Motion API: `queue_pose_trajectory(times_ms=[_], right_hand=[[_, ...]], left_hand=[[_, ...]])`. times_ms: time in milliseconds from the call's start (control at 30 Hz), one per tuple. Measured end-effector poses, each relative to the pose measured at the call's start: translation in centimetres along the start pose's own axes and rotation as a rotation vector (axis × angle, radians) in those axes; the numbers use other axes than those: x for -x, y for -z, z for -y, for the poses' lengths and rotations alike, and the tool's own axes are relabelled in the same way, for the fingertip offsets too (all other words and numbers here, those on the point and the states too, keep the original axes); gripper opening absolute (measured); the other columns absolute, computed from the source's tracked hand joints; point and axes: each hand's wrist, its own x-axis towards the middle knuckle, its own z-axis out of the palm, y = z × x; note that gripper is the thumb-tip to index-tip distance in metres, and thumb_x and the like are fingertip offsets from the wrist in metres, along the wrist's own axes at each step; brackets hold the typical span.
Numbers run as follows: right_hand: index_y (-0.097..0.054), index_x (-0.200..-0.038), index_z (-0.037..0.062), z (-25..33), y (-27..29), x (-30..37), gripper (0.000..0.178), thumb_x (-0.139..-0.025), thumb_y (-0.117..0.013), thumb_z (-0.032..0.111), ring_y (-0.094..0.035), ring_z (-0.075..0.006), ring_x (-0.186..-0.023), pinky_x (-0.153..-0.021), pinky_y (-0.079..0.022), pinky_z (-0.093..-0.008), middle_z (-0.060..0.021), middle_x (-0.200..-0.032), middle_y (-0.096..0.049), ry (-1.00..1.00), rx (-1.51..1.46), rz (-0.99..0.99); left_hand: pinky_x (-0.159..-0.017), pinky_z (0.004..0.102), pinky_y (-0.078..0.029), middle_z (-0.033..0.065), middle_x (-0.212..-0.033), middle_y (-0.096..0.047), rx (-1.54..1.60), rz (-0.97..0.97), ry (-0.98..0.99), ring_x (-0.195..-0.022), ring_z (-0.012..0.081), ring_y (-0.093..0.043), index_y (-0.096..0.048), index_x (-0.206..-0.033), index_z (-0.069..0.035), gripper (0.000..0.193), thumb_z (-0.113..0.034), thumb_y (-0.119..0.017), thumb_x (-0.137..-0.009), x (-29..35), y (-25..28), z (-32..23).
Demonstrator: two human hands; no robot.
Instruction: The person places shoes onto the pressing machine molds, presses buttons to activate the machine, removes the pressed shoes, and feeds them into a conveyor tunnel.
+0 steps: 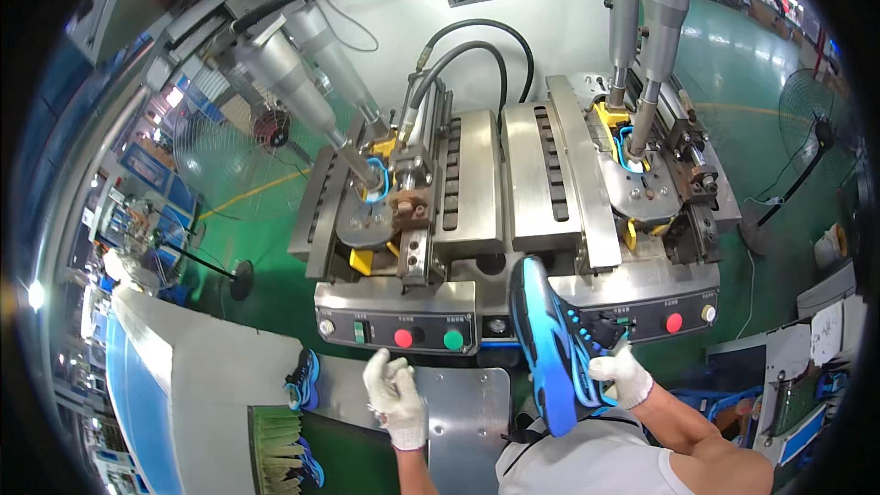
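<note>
Head view: right hand point(623, 377) slants inward, pinching a blue shoe point(548, 348); left hand point(397, 403) points up, loosely half-spread.

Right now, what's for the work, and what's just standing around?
Seemingly for the work:
Blue-and-black sports shoe, in the white-gloved right hand
Similar shoes, lower left
Silver metal two-station machine

Seemingly just around:
Round wire-caged floor fan, right
Second wire-caged fan, left

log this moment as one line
right white-gloved hand: holding blue-and-black sports shoe | left white-gloved hand: empty, near flat grey metal plate
</note>
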Motion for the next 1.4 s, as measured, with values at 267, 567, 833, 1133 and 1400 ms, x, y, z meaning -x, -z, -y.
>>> queue_pose_trajectory(times_ms=[267,567,833,1133,1400], right_hand=[[-0.043,-0.145,-0.0059,3.0,-0.7,-1.9,0.07,-0.084,-0.071,0.011,-0.065,-0.0484,-0.111,-0.098,-0.055,-0.0583,-0.0311,-0.127,-0.062,0.182,-0.15,0.205],[-0.062,-0.096,-0.0016,-4.0,3.8,-2.3,0.011,-0.089,-0.062,0.007,-0.064,-0.0154,-0.083,-0.078,-0.054,-0.0287,-0.0069,-0.094,-0.065,0.196,-0.103,-0.075],[-0.056,-0.128,-0.0087,-3.7,0.1,-1.3,0.04,-0.093,-0.059,0.01,-0.071,-0.0311,-0.103,-0.095,-0.058,-0.044,-0.0203,-0.118,-0.069,0.19,-0.075,-0.038],[-0.054,-0.133,-0.0023,-1.1,-6.4,-5.2,0.051,-0.084,-0.068,0.005,-0.07,-0.0175,-0.081,-0.071,-0.061,-0.0329,-0.0112,-0.1,-0.07,0.2,-0.047,-0.073],[-0.046,-0.145,-0.0005,0.1,-2.0,-5.8,0.068,-0.081,-0.067,-0.002,-0.057,-0.0081,-0.066,-0.051,-0.042,-0.0237,-0.0064,-0.107,-0.068,0.156,0.029,-0.124]], left_hand=[[-0.089,0.0305,-0.054,0.012,-0.13,-0.053,-0.069,0.024,0.112,-0.108,0.0194,-0.065,-0.05,-0.137,0.001,0.044,0.001,-0.063,-0.095,-0.6,-2.2,2.2],[-0.091,0.0321,-0.054,0.015,-0.13,-0.057,-0.212,0.025,0.174,-0.109,0.0216,-0.066,-0.049,-0.137,0.003,0.045,-0.001,-0.063,-0.095,3.3,2.9,2.3],[-0.103,0.0389,-0.052,0.0219,-0.138,-0.055,-0.23,0.084,0.069,-0.124,0.0309,-0.061,-0.045,-0.143,0.005,0.055,-0.001,-0.067,-0.092,2.0,4.8,3.7],[-0.111,0.0443,-0.043,0.021,-0.14,-0.057,-0.606,0.241,-0.553,-0.13,0.0375,-0.055,-0.056,-0.138,0.0,0.047,-0.011,-0.067,-0.093,-15.4,0.1,-0.1],[-0.109,0.045,-0.043,0.028,-0.142,-0.053,-0.698,0.317,-0.379,-0.13,0.0433,-0.053,-0.046,-0.145,0.003,0.058,-0.029,-0.061,-0.098,-31.9,-11.6,7.7]])
